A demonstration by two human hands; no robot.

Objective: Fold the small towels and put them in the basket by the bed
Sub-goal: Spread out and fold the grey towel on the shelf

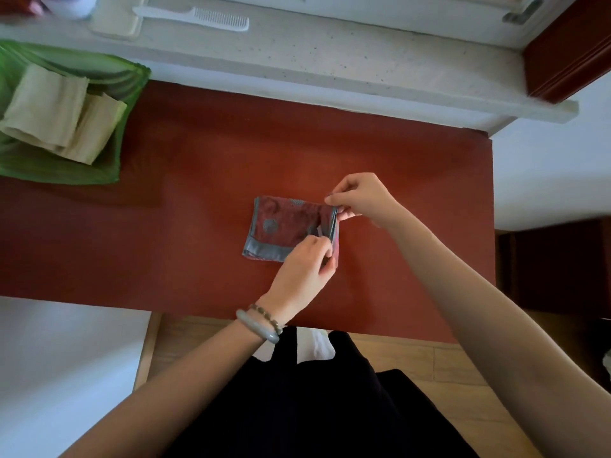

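Since its stacked right edge seemingly needs squaring before another fold, the small red towel [281, 226] lies flat mid-desk [198, 153]. The left hand [305, 269] pinches the near corner and the right hand [360, 196] the far. The green basket [66, 170], holding folded beige towels [49, 110], sits well apart at the left.

- Soft daylight came from the top, window side; sill [330, 57] was brightest, no hard glare.
- Table [198, 153] showed a mild warm hotspot mid-frame, soft shadow beside the basket [66, 170].
- Wide-angle bending at edges; comb [211, 19] and basket were blurred.
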